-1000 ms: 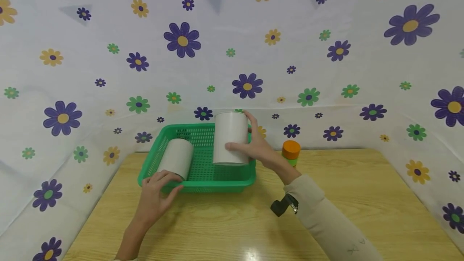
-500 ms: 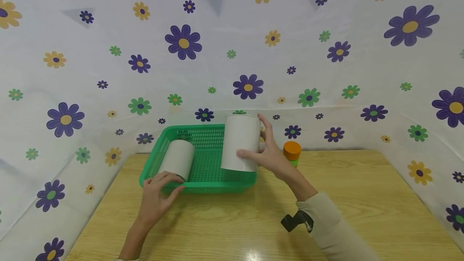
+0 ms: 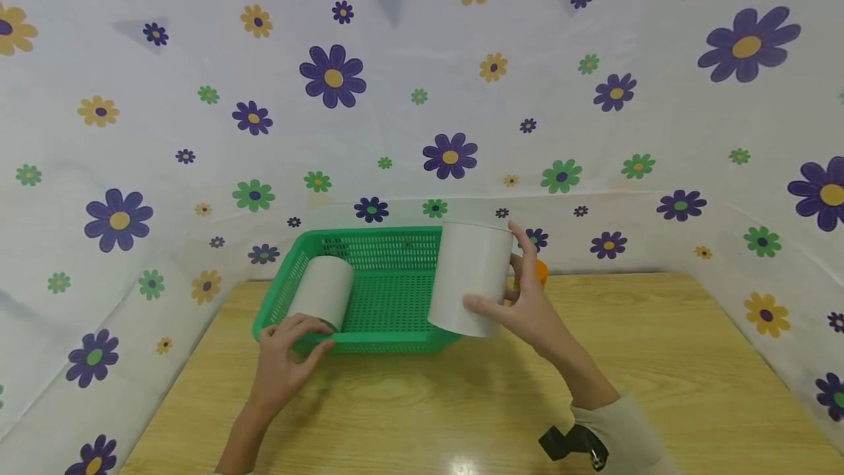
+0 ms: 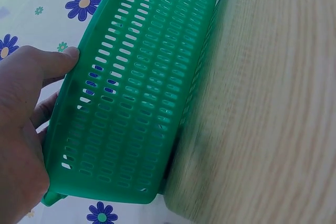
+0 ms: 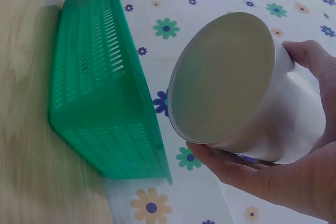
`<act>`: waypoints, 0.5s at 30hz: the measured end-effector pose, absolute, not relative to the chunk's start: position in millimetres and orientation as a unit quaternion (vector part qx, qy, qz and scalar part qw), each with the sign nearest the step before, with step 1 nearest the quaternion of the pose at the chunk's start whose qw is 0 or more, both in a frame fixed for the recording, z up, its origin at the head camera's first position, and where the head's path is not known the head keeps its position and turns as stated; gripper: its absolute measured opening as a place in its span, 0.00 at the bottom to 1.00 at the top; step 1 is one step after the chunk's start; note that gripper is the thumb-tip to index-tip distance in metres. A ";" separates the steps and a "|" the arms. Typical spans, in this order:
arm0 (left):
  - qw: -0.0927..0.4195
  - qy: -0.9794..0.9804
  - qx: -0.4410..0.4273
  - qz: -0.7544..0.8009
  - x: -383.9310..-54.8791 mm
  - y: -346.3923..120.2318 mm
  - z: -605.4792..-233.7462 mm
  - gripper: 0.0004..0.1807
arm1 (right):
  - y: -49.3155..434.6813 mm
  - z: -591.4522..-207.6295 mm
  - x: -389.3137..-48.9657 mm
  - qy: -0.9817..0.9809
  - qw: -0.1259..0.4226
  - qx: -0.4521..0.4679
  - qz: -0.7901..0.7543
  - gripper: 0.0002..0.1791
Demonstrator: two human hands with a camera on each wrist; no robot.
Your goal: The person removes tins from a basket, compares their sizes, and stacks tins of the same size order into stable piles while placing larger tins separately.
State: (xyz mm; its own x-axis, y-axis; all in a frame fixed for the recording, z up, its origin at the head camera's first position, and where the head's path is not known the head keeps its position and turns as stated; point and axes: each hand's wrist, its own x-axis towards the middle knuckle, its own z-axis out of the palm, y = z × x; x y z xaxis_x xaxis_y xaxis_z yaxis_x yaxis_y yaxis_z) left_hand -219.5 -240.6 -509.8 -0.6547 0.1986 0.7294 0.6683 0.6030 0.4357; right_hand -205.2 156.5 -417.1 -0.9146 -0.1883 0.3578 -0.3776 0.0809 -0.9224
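Observation:
My right hand (image 3: 532, 317) grips a plain white cylindrical canister (image 3: 469, 277), fingers round its right side and thumb across the front. It is raised and slightly tilted, overlapping the right end of the green plastic basket (image 3: 395, 344) in the head view. Its flat, closed end (image 5: 226, 77) faces the right wrist camera. My left hand (image 3: 283, 358) pinches the basket's front rim near the left corner; in the left wrist view the thumb (image 4: 65, 60) lies over the rim and the other fingers are partly hidden behind it. A second white canister (image 3: 323, 288) lies on its side inside the basket, at the left.
Behind my right hand an orange-lidded container (image 3: 542, 271) shows only in part. The basket stands on a light wood table (image 3: 659, 358), towards its back left. A white flowered cloth (image 3: 395, 123) hangs right behind the table and along its sides.
My right hand has carried the white canister to the right and towards me, from over the basket to its right end. It now mostly covers the orange-lidded container. My left hand stays on the rim.

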 end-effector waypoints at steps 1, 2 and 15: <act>0.323 -0.835 -0.259 -0.363 -219.1 -240.7 -510.0 0.13 | 159.3 -417.4 -202.5 -0.735 0.082 0.195 0.645 0.63; 0.322 -0.835 -0.259 -0.363 -218.6 -240.7 -509.9 0.13 | 162.4 -417.3 -200.4 -0.739 0.091 0.195 0.639 0.63; 0.320 -0.836 -0.262 -0.360 -218.8 -240.3 -509.4 0.14 | 207.2 -406.7 -183.3 -0.740 0.162 0.198 0.621 0.65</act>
State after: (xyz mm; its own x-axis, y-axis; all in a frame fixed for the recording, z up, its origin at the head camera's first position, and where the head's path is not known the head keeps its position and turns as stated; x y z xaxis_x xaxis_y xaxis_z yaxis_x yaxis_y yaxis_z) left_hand -218.8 -240.3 -509.4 -0.6580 0.2088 0.7235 0.6690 0.6032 0.4343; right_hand -183.3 207.2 -406.7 -0.8686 -0.0919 0.4869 -0.4954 0.1492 -0.8557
